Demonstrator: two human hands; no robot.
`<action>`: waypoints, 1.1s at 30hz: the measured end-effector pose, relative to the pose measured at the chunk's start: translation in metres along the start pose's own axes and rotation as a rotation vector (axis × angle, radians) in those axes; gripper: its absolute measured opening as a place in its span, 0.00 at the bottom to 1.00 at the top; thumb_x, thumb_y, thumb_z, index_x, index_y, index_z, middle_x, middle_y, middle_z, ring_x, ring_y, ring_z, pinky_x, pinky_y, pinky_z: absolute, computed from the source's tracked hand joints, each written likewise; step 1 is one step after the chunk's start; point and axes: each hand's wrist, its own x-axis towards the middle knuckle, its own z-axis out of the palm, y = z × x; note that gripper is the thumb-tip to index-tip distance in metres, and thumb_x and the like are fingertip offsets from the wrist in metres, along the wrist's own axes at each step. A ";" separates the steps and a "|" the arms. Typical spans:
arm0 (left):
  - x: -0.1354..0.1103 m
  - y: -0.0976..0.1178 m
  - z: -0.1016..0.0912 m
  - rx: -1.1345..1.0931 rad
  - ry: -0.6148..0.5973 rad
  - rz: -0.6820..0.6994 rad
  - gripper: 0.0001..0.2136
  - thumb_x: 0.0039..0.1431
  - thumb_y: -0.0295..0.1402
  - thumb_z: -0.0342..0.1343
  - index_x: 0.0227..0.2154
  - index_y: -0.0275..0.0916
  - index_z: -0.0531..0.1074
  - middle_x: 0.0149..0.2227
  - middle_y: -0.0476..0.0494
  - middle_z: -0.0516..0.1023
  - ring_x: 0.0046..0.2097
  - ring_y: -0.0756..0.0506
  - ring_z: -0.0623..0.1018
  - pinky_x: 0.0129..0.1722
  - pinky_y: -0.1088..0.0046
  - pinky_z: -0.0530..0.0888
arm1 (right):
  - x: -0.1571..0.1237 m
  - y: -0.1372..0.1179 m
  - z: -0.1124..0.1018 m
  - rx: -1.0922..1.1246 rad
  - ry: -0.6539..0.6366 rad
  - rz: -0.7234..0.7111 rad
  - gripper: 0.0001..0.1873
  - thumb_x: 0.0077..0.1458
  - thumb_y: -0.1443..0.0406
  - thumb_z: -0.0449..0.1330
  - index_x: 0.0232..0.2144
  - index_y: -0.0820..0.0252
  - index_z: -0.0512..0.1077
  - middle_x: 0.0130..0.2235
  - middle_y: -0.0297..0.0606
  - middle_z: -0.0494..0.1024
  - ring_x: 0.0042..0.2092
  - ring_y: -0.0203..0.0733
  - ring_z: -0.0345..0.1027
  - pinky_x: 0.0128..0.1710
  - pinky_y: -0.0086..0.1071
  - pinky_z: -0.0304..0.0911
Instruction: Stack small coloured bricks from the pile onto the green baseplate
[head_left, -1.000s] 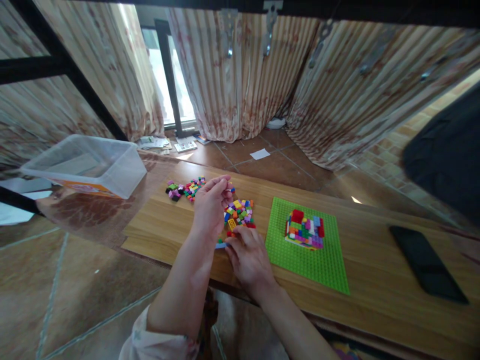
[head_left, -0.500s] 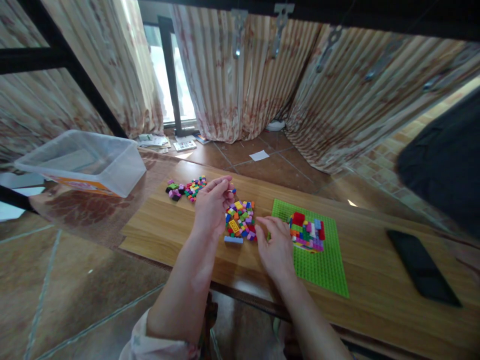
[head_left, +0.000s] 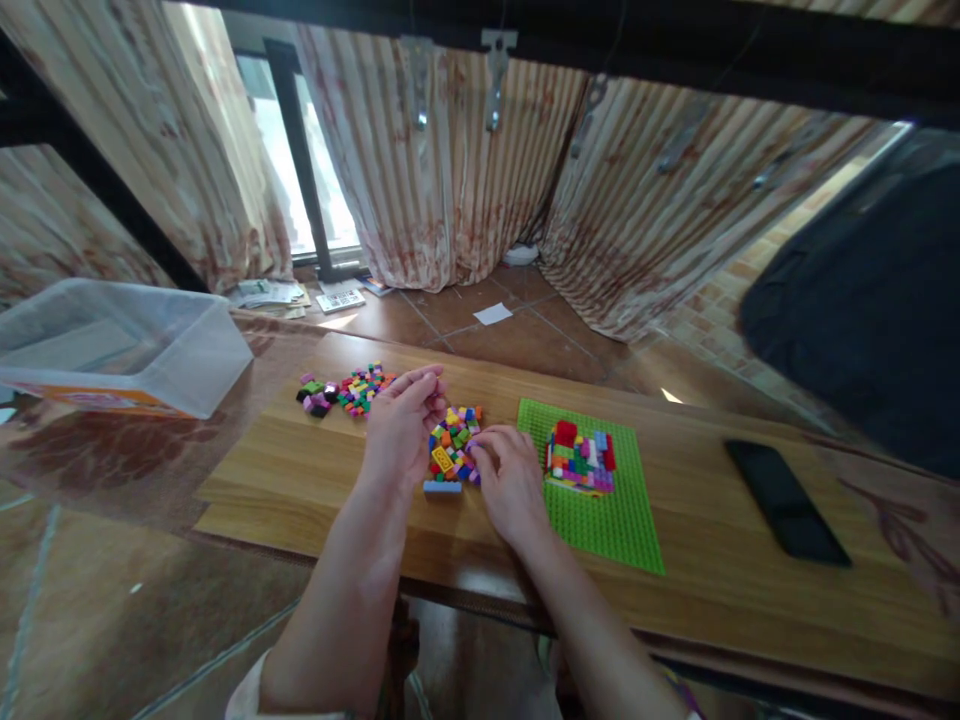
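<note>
Head view: the loose bricks [head_left: 452, 443] lie heaped in the middle of the wooden table [head_left: 300, 470], right between the two hands, which seems to be why both wrists angle inward toward them. The left hand [head_left: 401, 428] stands at 9 o'clock of the heap, lifted on its edge with the palm turned toward the bricks; its fingertips [head_left: 426, 381] are drawn together against the thumb, and I cannot tell whether a piece sits between them. The right hand [head_left: 511, 480] lies at 4 o'clock of the heap, palm down, knuckles arched, with its fingers curled onto the nearest bricks; whether it pinches one is hidden. A pale blue brick [head_left: 442, 487] lies apart at 6 o'clock of the heap, just beside the left wrist. The green baseplate [head_left: 626, 525] lies flat at 3 o'clock, near the right hand, probably for an easy reach, and carries a built block [head_left: 579, 460] of mixed colours. A second little pile [head_left: 351, 389] sits at 10 o'clock, a clear tub [head_left: 127, 350] farther out at 9 o'clock, and a dark phone [head_left: 784, 497] well apart at 3 o'clock
</note>
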 end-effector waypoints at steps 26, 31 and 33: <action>-0.032 -0.057 0.044 0.593 -0.366 -0.184 0.08 0.46 0.35 0.60 0.28 0.36 0.77 0.22 0.52 0.72 0.24 0.54 0.68 0.25 0.79 0.64 | -0.014 0.081 -0.133 0.113 0.206 0.189 0.10 0.51 0.61 0.62 0.37 0.55 0.78 0.38 0.38 0.80 0.41 0.44 0.72 0.45 0.41 0.66; -0.028 -0.065 0.046 0.601 -0.358 -0.191 0.09 0.45 0.34 0.60 0.29 0.35 0.77 0.23 0.51 0.74 0.24 0.54 0.69 0.26 0.79 0.65 | -0.011 0.083 -0.121 0.041 0.172 0.153 0.09 0.51 0.62 0.62 0.36 0.54 0.78 0.40 0.38 0.80 0.45 0.46 0.70 0.48 0.43 0.63; -0.027 -0.067 0.045 0.615 -0.356 -0.188 0.09 0.45 0.34 0.60 0.29 0.35 0.77 0.23 0.51 0.73 0.24 0.54 0.69 0.25 0.79 0.65 | -0.010 0.083 -0.118 0.030 0.164 0.137 0.09 0.51 0.62 0.62 0.36 0.54 0.78 0.41 0.39 0.80 0.45 0.46 0.70 0.48 0.43 0.63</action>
